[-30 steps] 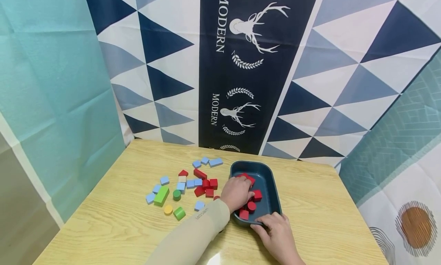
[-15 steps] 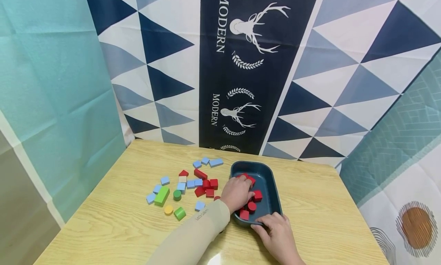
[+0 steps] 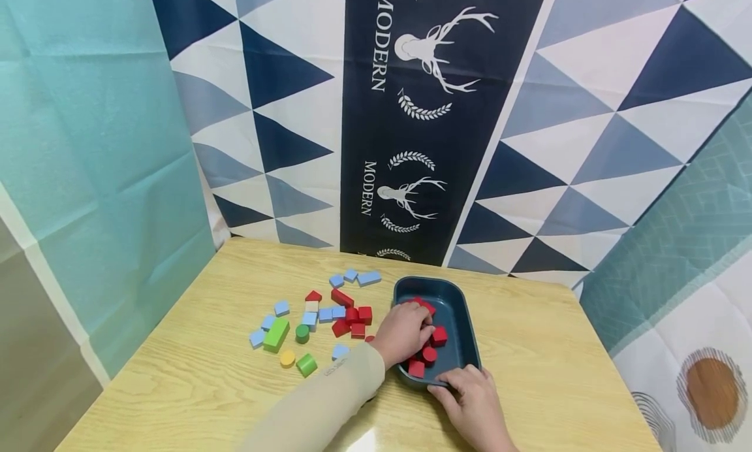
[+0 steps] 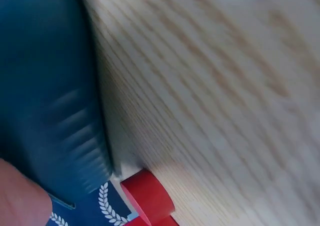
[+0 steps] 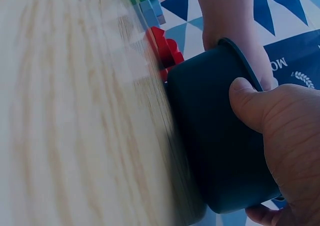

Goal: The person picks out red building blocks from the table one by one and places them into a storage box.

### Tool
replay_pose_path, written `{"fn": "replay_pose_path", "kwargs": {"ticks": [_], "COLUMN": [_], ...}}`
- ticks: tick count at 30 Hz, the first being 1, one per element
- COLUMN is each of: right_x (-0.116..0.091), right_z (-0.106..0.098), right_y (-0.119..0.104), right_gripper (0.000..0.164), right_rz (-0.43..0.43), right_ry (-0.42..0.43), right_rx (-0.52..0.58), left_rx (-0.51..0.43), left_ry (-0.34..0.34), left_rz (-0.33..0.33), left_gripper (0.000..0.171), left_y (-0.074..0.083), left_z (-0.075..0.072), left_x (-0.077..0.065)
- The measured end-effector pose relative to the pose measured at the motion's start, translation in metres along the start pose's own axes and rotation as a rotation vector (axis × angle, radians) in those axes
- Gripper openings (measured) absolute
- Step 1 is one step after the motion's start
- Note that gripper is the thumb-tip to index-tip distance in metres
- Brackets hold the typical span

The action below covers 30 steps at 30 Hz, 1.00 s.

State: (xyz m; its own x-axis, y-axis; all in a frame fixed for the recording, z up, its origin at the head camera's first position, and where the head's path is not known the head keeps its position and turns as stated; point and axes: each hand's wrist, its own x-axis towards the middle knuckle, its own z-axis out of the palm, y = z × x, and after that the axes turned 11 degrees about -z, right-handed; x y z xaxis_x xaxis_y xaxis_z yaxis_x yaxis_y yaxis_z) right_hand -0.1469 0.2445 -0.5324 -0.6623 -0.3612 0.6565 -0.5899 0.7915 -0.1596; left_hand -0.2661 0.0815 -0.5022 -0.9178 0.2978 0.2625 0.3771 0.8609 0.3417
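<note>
A dark blue rectangular tray (image 3: 472, 328) sits on the table, with several red blocks (image 3: 438, 336) along its left side. My left hand (image 3: 404, 331) reaches over the tray's left wall, its bent fingers over the red blocks at the far left; the fingertips are hidden, and I cannot tell whether they hold a block. My right hand (image 3: 472, 400) grips the tray's near right corner. In the right wrist view, the thumb of the right hand (image 5: 290, 131) lies against the outside of the tray wall (image 5: 215, 136).
Left of the tray lies a cluster of red blocks (image 3: 358, 330) beside light blue blocks (image 3: 309, 319). Farther left are a green rectangular block (image 3: 276, 335), green cylinders (image 3: 306, 364) and a yellow round block (image 3: 287, 358). A patterned cloth (image 3: 299, 145) hangs behind the wooden table (image 3: 540, 360).
My left hand and forearm have shifted slightly left and toward me, still over the tray. My right hand stays at the tray's corner, and the loose blocks lie as before.
</note>
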Motion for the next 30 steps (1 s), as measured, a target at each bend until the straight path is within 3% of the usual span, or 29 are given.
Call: {"fn": "replay_pose_path", "kwargs": {"ticks": [4,7,13,17,20,23,27,30], "right_x": [-0.001,0.0,0.003,0.002,0.002,0.002,0.002,0.003], "right_z": [0.001,0.001,0.001,0.0,0.0,0.0,0.001,0.002], "right_y": [-0.002,-0.003,-0.005,-0.005,-0.005,-0.004,-0.004,-0.004], "right_gripper": [0.024,0.024,0.023,0.023,0.023,0.023,0.023,0.023], "right_rz": [-0.001,-0.007,0.021,0.034,0.03,0.026,0.023,0.025], "right_ry": [0.007,0.01,-0.021,-0.029,-0.028,-0.024,-0.019,-0.023], "right_rx": [-0.004,-0.002,0.001,-0.004,-0.006,-0.006,-0.004,-0.003], "left_rx": [-0.057,-0.057,-0.118,-0.086,-0.044,0.043,0.224,0.319], "left_ry": [-0.028,-0.045,-0.153,-0.211,-0.266,-0.284,-0.219,-0.18], "left_rz": [0.029,0.046,-0.064,-0.13,-0.123,-0.031,0.155,0.228], "left_gripper": [0.017,0.018,0.018,0.013,0.017,0.029,0.041,0.043], "left_y": [-0.006,-0.019,-0.072,-0.106,-0.119,-0.118,-0.107,-0.097], "left_z": [-0.015,-0.037,-0.093,-0.118,-0.12,-0.11,-0.089,-0.076], "left_x": [-0.012,-0.018,-0.014,-0.015,-0.024,-0.034,-0.043,-0.044]}}
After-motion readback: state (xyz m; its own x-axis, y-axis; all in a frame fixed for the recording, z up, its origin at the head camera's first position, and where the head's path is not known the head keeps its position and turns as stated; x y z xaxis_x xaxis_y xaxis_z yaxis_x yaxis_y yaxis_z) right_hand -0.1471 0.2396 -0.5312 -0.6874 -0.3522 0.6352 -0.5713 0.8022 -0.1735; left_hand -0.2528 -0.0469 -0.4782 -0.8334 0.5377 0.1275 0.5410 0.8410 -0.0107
